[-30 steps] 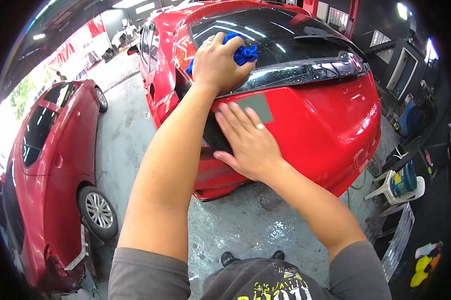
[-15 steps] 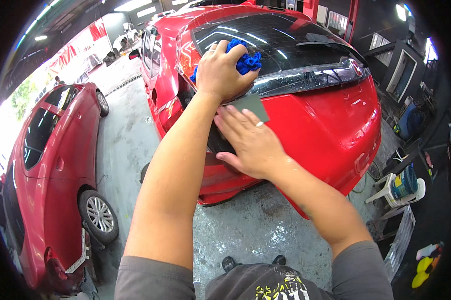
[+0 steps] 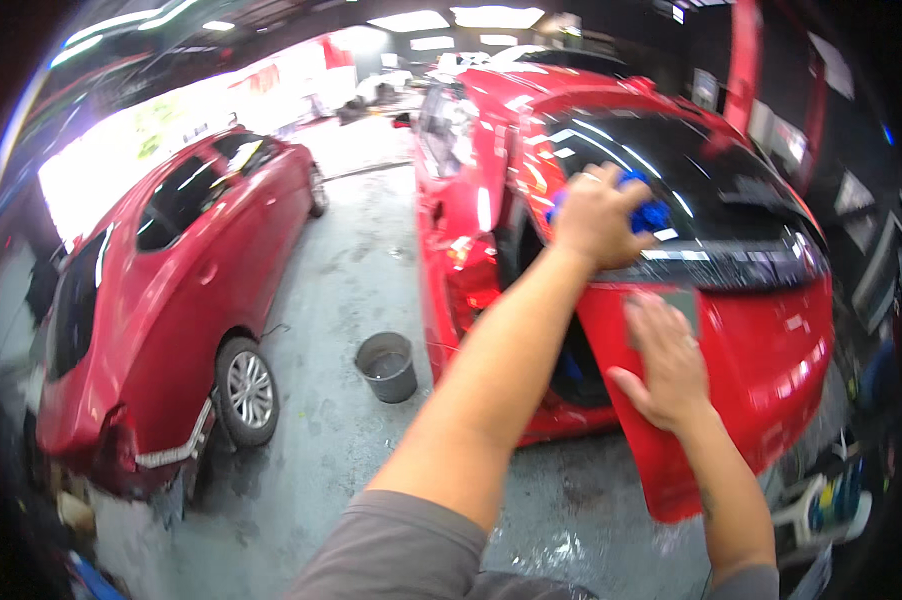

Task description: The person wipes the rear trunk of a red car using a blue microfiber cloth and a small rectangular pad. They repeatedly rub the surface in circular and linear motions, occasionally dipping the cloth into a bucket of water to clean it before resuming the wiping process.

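1. The left hand (image 3: 599, 212) was curled over a crumpled blue cloth (image 3: 651, 216), which bulged out on both sides of the fingers; it sat at the lower left of the dark rear window (image 3: 716, 190).
2. The right hand (image 3: 674, 365), below the left one, lay flat with fingers close together and thumb out to the left. Its fingertips covered part of a thin grey-green sheet (image 3: 685, 306) on the red tailgate (image 3: 761, 345); blur hid how firmly they pressed.
3. Just left of the right hand ran the tailgate's side edge, with a dark gap (image 3: 577, 365) beyond it. Farther left, grey floor (image 3: 341, 285) separated this car from a second red car (image 3: 206, 270).
4. A round, dark bucket (image 3: 386, 368) stood on that floor, well left of both hands.
5. The tailgate was smooth and glossy, the sheet matte, the cloth soft and bunched.
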### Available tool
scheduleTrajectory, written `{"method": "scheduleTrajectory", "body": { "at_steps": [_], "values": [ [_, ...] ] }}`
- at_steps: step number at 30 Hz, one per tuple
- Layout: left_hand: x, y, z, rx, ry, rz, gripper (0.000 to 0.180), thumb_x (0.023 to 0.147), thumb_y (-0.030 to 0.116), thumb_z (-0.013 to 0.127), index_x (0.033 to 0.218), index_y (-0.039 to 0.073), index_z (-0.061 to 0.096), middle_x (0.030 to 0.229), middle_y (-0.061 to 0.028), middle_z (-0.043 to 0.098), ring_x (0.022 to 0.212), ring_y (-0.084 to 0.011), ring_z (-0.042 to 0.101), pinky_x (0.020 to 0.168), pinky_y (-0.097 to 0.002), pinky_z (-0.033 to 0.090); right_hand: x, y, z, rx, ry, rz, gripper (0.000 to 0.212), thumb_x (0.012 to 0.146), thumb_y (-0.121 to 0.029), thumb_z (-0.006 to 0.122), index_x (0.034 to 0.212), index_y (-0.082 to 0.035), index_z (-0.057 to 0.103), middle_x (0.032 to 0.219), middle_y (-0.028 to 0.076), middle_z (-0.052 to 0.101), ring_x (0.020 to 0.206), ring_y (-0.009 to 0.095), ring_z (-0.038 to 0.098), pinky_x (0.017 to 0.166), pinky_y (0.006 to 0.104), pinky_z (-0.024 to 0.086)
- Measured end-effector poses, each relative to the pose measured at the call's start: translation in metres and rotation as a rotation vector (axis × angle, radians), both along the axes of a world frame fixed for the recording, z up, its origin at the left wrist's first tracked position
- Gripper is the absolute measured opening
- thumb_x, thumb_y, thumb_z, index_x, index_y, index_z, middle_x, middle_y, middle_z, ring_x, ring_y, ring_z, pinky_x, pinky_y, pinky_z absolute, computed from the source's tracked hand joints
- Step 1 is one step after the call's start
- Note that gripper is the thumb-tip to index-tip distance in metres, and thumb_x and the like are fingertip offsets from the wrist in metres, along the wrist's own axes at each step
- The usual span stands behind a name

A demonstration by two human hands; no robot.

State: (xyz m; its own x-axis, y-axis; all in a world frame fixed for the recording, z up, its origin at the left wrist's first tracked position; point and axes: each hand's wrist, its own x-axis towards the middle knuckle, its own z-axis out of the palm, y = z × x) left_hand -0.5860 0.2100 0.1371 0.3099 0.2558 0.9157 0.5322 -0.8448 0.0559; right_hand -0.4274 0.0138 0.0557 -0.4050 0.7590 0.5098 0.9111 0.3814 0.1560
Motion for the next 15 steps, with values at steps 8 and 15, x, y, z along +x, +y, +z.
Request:
{"method": "scheduleTrajectory", "body": {
  "at_steps": [8,15],
  "values": [
    [0.008,0.001,0.003,-0.037,0.034,-0.011,0.048,0.075,0.045,0.090,0.112,0.017,0.077,0.115,-0.0167,0.068,0.114,-0.0391,0.068,0.099,-0.0523,0.057,-0.058,0.034,-0.007,0.028,-0.036,0.064,0.099,0.101,-0.058,0.072,0.171,0.004,0.040,0.180,0.027,0.037,0.171,0.040,0.030,0.139,0.0566,0.019],
    [0.016,-0.005,0.007,-0.009,-0.006,-0.034,0.049,0.075,0.045,0.089,0.113,0.015,0.076,0.117,-0.0170,0.068,0.115,-0.0387,0.068,0.101,-0.0522,0.057,0.038,-0.085,-0.061,-0.136,-0.059,0.007,0.104,0.094,-0.053,0.081,0.171,0.003,0.038,0.181,0.026,0.036,0.170,0.044,0.030,0.138,0.0605,0.019]
  ]
}}
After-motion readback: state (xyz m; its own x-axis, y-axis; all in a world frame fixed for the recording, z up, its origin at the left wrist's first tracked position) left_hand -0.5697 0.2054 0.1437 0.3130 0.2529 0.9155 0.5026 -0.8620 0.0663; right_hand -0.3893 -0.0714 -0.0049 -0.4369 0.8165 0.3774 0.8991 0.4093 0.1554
